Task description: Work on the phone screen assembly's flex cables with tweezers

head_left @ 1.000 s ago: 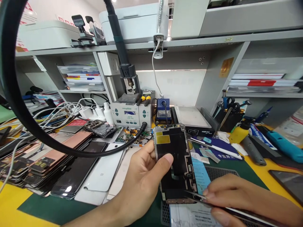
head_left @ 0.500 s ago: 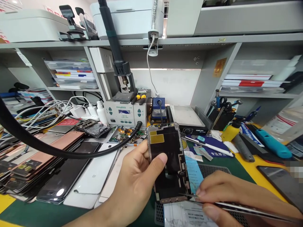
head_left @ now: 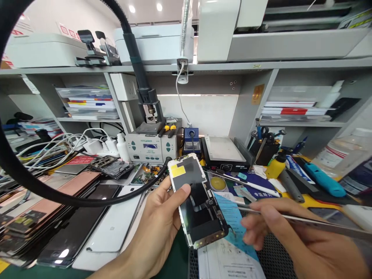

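- At far left, copper-pink flat phone housings [head_left: 72,185] lie stacked near a glossy black phone [head_left: 78,228] and a flat white phone [head_left: 116,224].
- Near the middle, the left hand [head_left: 159,217] grips a thin black screen panel with a pale metal rim [head_left: 203,223], thumb on its face, tilted above a blue-and-white printed packet [head_left: 229,259].
- Farther right, the right hand [head_left: 305,248] pinches long silvery metal tweezers [head_left: 319,225], clear of the panel; whether their tips meet, I cannot tell.

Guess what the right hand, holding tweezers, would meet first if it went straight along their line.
Likely the phone part in the left hand, met by the tweezers; depth is unclear, so they might pass above it.
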`<state>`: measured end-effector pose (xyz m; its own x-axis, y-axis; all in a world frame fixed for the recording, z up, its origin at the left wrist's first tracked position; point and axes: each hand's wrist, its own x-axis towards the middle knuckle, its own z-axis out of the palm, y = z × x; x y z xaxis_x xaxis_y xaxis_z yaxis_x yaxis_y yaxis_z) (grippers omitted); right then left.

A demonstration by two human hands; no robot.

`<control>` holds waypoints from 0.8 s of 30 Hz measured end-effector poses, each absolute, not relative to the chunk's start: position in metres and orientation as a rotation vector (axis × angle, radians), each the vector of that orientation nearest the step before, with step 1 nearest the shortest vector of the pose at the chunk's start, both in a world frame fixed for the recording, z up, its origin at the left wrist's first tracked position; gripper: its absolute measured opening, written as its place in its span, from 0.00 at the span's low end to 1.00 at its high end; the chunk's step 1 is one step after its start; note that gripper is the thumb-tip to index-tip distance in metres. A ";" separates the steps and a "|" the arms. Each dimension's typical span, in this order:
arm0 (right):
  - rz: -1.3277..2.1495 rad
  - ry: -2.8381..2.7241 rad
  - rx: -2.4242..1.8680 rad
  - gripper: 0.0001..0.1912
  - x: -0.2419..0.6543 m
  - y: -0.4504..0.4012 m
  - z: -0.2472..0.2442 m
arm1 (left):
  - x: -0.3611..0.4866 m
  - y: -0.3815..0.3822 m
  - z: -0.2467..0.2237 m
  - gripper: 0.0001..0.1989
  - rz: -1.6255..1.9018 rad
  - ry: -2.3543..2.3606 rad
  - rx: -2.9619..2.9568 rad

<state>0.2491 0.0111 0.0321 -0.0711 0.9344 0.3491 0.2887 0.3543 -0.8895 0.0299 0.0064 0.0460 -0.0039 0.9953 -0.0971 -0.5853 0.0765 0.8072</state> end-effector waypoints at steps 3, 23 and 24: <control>1.125 -1.568 -1.073 0.17 0.246 0.016 0.034 | 0.032 0.005 0.050 0.30 1.447 0.782 0.640; 1.533 -1.336 -1.027 0.13 0.236 0.023 0.043 | 0.039 -0.003 0.042 0.19 1.175 0.657 0.955; 1.547 -1.303 -1.000 0.14 0.238 0.025 0.042 | 0.038 -0.003 0.042 0.17 1.132 0.631 1.008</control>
